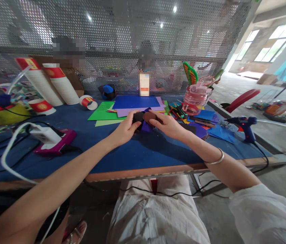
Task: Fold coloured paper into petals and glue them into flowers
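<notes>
Both the left hand [127,130] and right hand [167,124] pinch small brown-and-black foam pieces [145,117] mid-desk; they look light, soft, best gripped at the edges.

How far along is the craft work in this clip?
Early to middle. Done: small brown and black foam pieces are already cut. In hand: left hand and right hand hold them together over the blue table. Left: the glue gun stands untouched, and full coloured sheets lie uncut.
</notes>
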The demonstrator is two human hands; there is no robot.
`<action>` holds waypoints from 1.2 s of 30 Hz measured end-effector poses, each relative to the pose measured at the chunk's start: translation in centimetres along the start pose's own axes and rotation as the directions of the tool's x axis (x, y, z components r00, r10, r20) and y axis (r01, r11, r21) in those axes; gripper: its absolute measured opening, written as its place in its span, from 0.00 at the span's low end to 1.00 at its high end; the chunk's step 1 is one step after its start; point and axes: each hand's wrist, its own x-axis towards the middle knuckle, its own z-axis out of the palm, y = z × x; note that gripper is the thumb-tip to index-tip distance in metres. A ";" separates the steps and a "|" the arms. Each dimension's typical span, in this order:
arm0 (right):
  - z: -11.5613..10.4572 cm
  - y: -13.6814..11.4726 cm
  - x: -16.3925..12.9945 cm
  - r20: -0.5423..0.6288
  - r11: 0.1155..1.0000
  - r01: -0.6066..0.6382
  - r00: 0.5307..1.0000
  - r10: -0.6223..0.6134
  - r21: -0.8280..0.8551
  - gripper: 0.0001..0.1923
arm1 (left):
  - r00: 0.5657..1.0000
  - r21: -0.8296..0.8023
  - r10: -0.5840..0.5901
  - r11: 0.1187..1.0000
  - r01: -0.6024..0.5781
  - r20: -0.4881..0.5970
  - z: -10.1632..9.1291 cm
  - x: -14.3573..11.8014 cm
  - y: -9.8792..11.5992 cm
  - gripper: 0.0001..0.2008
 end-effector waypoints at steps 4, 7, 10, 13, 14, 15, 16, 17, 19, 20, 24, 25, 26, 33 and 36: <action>-0.2 -0.6 -0.2 0.010 0.999 0.002 1.000 -0.002 -0.038 0.30 | 0.999 0.056 0.049 0.997 -0.049 -0.007 -0.1 0.0 0.1 0.25; -0.2 -0.9 -0.3 0.019 0.998 -0.004 1.000 0.006 -0.060 0.30 | 0.998 0.089 0.068 0.994 -0.068 0.001 -0.1 -0.1 0.1 0.26; 0.0 -1.0 -0.3 0.022 0.996 -0.004 1.000 0.006 -0.087 0.30 | 0.996 0.118 0.092 0.989 -0.093 0.006 -0.1 -0.1 0.1 0.26; 0.2 -1.1 -0.5 0.015 0.994 -0.012 1.000 0.014 -0.108 0.30 | 0.994 0.138 0.105 0.985 -0.104 0.000 0.0 -0.2 0.2 0.26; 0.3 -1.2 -0.5 0.010 0.993 -0.014 1.000 0.015 -0.113 0.30 | 0.994 0.144 0.110 0.984 -0.108 -0.004 0.1 -0.2 0.2 0.26; 0.3 -1.2 -0.5 0.003 0.993 -0.012 1.000 0.013 -0.119 0.30 | 0.993 0.150 0.116 0.982 -0.114 -0.009 0.2 -0.3 0.2 0.26; 0.3 -1.2 -0.6 -0.004 0.992 -0.009 1.000 0.009 -0.127 0.30 | 0.992 0.155 0.124 0.981 -0.120 -0.013 0.2 -0.3 0.2 0.26; 0.4 -1.2 -0.6 -0.009 0.991 -0.005 1.000 0.003 -0.135 0.30 | 0.991 0.159 0.131 0.979 -0.127 -0.018 0.3 -0.3 0.1 0.26; 0.4 -1.2 -0.6 -0.014 0.989 0.002 1.000 -0.004 -0.146 0.29 | 0.990 0.162 0.142 0.978 -0.135 -0.027 0.4 -0.3 0.0 0.25; 0.4 -1.1 -0.6 -0.015 0.989 0.005 1.000 -0.007 -0.145 0.29 | 0.989 0.159 0.147 0.977 -0.140 -0.032 0.4 -0.2 -0.1 0.25; 0.3 -1.2 -0.5 -0.038 0.995 0.028 0.999 -0.032 -0.097 0.28 | 0.981 0.139 0.187 0.974 -0.179 -0.050 0.3 0.1 -0.3 0.24; 0.3 -1.2 -0.4 -0.056 0.996 0.033 0.998 -0.037 -0.086 0.29 | 0.978 0.134 0.198 0.973 -0.188 -0.064 0.3 0.3 -0.3 0.24; 0.3 -1.3 -0.4 -0.077 0.996 0.032 0.996 -0.038 -0.077 0.31 | 0.975 0.129 0.207 0.972 -0.196 -0.082 0.2 0.4 -0.4 0.23; 0.7 -0.9 -0.5 -0.152 0.994 0.019 0.988 -0.036 -0.110 0.40 | 0.967 0.065 0.211 0.977 -0.204 -0.139 0.1 0.7 -0.9 0.24; 1.0 -0.6 -0.6 -0.191 0.988 0.039 0.979 -0.068 -0.153 0.40 | 0.964 0.071 0.223 0.974 -0.215 -0.141 0.2 0.7 -0.9 0.25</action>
